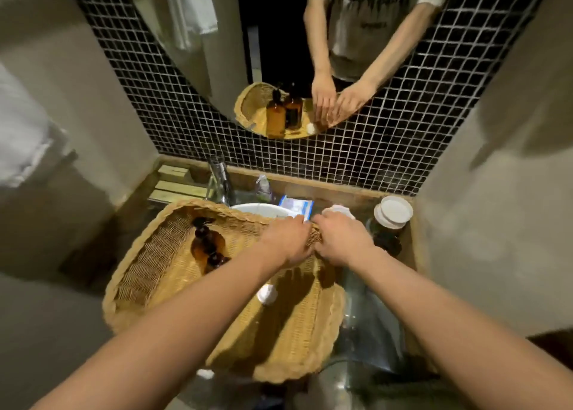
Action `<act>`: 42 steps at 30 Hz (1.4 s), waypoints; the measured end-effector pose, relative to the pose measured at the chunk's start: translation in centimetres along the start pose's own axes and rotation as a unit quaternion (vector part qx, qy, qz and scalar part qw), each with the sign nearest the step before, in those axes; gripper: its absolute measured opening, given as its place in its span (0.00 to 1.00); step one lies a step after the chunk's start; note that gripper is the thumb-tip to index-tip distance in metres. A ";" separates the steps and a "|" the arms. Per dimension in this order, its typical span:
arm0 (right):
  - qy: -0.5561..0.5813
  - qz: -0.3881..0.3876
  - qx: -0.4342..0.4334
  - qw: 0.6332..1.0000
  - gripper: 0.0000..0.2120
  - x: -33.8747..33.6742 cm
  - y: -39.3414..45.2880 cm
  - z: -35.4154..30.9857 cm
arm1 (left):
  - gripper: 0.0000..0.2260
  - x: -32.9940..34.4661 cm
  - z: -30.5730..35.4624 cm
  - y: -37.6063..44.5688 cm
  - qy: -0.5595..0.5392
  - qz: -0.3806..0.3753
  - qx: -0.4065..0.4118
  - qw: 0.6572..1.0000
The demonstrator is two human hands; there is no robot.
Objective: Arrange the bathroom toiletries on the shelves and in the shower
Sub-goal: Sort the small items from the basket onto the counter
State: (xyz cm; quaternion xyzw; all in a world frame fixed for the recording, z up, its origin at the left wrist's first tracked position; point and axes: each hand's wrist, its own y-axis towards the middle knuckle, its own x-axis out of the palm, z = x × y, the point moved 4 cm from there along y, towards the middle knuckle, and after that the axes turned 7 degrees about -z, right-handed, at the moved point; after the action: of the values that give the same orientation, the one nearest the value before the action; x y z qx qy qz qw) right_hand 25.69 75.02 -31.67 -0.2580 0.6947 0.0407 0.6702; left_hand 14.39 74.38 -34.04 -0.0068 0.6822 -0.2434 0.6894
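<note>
I see the black mosaic tile wall (387,124) filling the far side, with a round mirror (235,53) on it that reflects my arms and the basket. Below it, a large wicker basket (148,254) sits tilted over the metal sink (369,326), its far rim raised. My left hand (286,239) and right hand (342,240) meet at the basket's far right rim, side by side and touching; both grips are closed on the woven edge. Inside the basket, toward the left, two amber pump bottles (206,248) lie against the weave, and a small white round lid (267,294) rests near the middle of the basket floor. Beyond the basket, on the wooden table (310,186), stand a clear glass bottle (220,180), a small plastic bottle (263,186) and a blue-white packet (296,206). A white-lidded jar (392,212) stands at the far right.
</note>
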 end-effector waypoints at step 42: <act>0.213 0.093 0.105 0.967 0.15 -1.7 1.2 4.3 | 0.19 -3.9 0.9 3.9 -0.097 0.144 0.084 0.981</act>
State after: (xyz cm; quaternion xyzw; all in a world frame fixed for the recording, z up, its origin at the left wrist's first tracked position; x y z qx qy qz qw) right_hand 29.06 78.34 -30.78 -0.1228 0.8427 -0.0259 0.5235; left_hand 16.67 78.85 -31.70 0.1254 0.5829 -0.1964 0.7784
